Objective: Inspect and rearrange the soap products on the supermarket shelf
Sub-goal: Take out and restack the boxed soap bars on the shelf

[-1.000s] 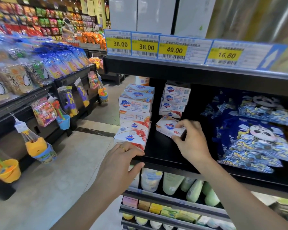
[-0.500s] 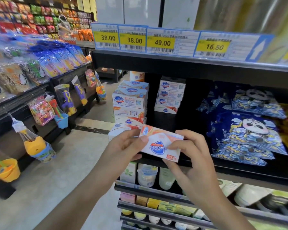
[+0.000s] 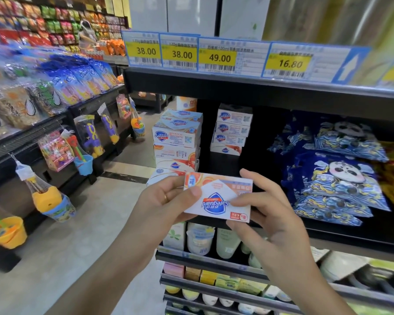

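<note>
Currently holding soap box [image 3: 217,196] at lower centre, upside-down, long axis across frame: left hand [image 3: 166,201] pinching left end, right hand [image 3: 266,214] gripping right end, just before shelf [image 3: 328,233].

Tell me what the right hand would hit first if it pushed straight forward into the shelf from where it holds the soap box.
Probably the short stack of soap boxes at the back, behind the held soap box. The right hand has dark bare shelf ahead first; depth is unclear.
</note>
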Tool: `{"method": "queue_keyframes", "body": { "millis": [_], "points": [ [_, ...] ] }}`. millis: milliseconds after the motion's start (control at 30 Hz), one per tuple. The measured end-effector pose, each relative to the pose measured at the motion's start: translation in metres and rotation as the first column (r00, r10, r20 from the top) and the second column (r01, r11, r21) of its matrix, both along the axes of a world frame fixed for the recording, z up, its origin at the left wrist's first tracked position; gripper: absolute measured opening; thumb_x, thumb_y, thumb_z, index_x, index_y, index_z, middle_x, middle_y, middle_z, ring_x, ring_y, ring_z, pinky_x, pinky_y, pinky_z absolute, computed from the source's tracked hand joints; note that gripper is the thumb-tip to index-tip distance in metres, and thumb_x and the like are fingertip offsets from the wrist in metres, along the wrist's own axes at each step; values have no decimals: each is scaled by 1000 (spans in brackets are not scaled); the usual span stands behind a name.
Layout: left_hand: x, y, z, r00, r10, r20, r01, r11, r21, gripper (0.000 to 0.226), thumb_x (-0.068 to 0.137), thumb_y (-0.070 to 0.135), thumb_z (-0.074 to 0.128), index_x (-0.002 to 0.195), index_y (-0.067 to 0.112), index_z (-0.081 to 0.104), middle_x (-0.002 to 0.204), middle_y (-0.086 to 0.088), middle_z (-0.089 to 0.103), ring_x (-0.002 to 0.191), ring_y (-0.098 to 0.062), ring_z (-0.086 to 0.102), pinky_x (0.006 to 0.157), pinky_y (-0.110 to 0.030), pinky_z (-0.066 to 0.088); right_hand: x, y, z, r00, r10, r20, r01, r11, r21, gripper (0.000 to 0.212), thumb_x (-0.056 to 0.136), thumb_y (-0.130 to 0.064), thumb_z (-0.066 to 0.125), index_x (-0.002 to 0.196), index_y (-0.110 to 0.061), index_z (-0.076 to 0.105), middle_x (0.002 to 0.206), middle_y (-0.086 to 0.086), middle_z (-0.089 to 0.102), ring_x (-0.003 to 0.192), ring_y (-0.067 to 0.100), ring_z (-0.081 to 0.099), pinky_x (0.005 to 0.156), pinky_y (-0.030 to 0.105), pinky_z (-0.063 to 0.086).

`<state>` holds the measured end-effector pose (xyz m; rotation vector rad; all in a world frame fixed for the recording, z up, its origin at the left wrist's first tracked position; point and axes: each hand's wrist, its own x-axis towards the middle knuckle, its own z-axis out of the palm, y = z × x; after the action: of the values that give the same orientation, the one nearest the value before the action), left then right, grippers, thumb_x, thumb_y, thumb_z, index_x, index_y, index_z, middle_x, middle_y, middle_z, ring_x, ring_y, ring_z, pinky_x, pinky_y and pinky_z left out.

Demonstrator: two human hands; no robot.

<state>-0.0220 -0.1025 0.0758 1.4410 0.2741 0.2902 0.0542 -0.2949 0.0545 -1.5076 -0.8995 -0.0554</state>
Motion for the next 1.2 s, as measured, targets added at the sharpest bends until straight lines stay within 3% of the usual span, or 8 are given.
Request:
{"method": "queue_keyframes", "body": {
  "millis": [200,300,433,533,700,767,867,1200],
  "points": [
    [3,7,-5,998,56,22,-55,996,-64,27,94,46,62,117,35,72,119,-1,76,109,-18,73,94,-39,56,1,0,11,978,96,-186,-76,991,108,33,76,0,76,97,-25,76,138,-6,57,123,27,64,89,31,58],
    [3,15,-9,994,74,84,-72,997,-27,36,97,15,52,126,29,67,124,4,73,116,-16,69,94,-37,55,2,-1,12,956,100,-275,-66,989,131,29,74,0,76,95,-20,76,135,-1,58,117,29,68,87,30,58],
    [-5,17,-12,980,11,200,-66,961,267,78,89,-29,40,134,31,59,136,12,65,130,-8,57,100,-31,55,1,-2,17,917,100,-386,-52,990,134,27,71,-6,78,96,-16,75,131,3,65,110,27,71,83,29,59],
    [-4,16,-14,973,-51,223,-42,919,391,75,91,-22,55,137,37,56,141,9,60,137,-13,52,103,-36,51,-3,-3,21,899,75,-432,-46,996,77,27,73,-13,77,99,-19,75,114,3,75,102,26,73,81,32,61],
    [-3,13,-11,964,-106,243,-51,826,561,72,86,-3,75,135,46,55,145,15,54,139,-15,49,91,-20,51,-5,-1,23,874,69,-481,-67,998,21,27,78,-25,79,105,-24,75,116,3,75,106,25,72,87,35,61],
    [-2,14,-11,955,-109,277,-73,817,572,66,87,2,76,134,44,57,145,14,54,142,-16,45,97,-22,51,-5,0,24,865,57,-499,-63,998,4,26,82,-37,84,105,-28,75,116,4,75,106,25,72,82,30,60],
    [-2,13,-12,948,-108,299,-88,815,572,61,85,3,78,130,41,61,143,11,56,144,-17,43,104,-27,49,-3,0,24,839,40,-542,-52,999,-8,53,66,-60,85,110,-32,75,115,7,76,99,30,75,80,27,60],
    [-4,11,-11,986,-65,154,-26,852,523,41,85,17,81,118,35,66,123,15,70,119,-13,64,98,-34,53,2,-3,31,837,-97,-538,28,990,-136,59,65,-56,70,121,-37,70,99,5,78,87,24,76,81,42,62]
  ]
}}
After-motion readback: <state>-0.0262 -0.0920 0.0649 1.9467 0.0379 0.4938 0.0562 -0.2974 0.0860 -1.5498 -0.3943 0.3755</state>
